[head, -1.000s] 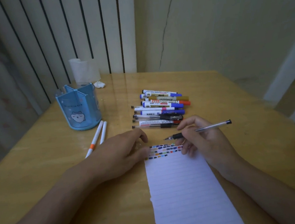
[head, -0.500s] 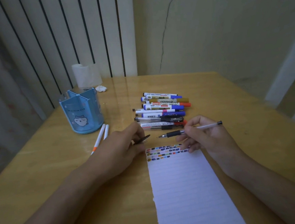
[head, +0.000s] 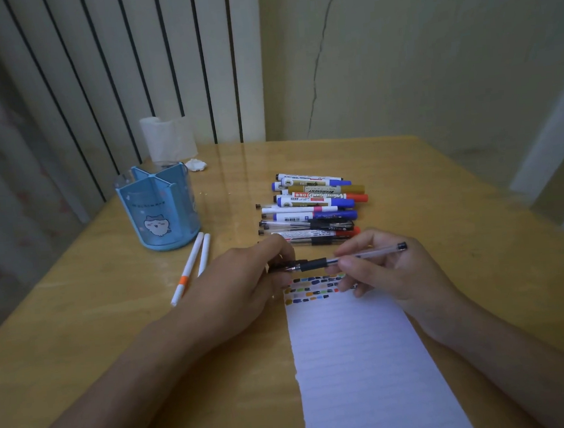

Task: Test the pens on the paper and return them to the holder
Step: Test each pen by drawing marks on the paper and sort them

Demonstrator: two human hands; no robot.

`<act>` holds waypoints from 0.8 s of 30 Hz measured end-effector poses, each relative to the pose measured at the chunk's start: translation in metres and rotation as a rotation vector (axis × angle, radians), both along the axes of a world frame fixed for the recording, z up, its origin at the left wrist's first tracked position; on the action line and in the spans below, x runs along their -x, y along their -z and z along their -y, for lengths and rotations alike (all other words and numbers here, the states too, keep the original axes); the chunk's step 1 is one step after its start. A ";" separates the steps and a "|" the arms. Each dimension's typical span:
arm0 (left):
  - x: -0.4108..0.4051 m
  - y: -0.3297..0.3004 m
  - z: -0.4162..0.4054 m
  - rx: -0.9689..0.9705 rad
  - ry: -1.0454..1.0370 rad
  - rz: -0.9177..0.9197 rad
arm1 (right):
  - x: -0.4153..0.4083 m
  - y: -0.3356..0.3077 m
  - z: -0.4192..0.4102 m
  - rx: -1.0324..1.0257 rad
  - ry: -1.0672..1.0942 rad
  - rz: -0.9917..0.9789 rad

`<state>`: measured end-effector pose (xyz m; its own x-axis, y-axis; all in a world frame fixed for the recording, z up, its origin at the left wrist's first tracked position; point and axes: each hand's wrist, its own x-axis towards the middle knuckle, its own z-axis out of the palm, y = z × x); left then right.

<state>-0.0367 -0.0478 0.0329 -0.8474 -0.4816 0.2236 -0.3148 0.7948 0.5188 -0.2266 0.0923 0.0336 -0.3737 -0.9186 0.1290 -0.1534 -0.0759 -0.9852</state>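
My right hand (head: 385, 273) grips a clear pen with a black grip (head: 361, 256), held level just above the top of the lined paper (head: 363, 359). My left hand (head: 242, 284) pinches a small black cap (head: 276, 268) right at the pen's tip. Rows of coloured test marks (head: 313, 287) run along the paper's top edge. A pile of several markers and pens (head: 314, 208) lies just beyond my hands. The blue divided holder (head: 159, 213) stands at the left, with nothing seen inside it. Two white pens (head: 193, 264) lie in front of it.
A roll of white tissue (head: 168, 138) and a crumpled scrap (head: 196, 164) sit at the back of the wooden table (head: 79, 314), near the striped wall panel. The table's right edge runs close to the pen pile.
The pen rose off the paper and turned level. My left hand picked up the black cap and brought it to the pen's tip.
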 end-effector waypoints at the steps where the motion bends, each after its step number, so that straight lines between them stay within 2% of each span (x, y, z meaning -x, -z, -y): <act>1: 0.000 0.000 0.000 -0.005 0.007 -0.004 | 0.000 0.001 0.000 0.002 -0.004 0.001; 15: -0.001 -0.005 -0.004 0.016 0.023 -0.108 | -0.003 0.002 -0.001 0.045 -0.016 0.043; 21: -0.001 -0.009 -0.008 0.196 0.126 -0.116 | -0.005 0.005 0.005 0.040 -0.044 -0.037; 24: -0.001 -0.010 -0.013 0.215 0.162 -0.063 | -0.003 0.006 0.005 0.021 -0.062 -0.035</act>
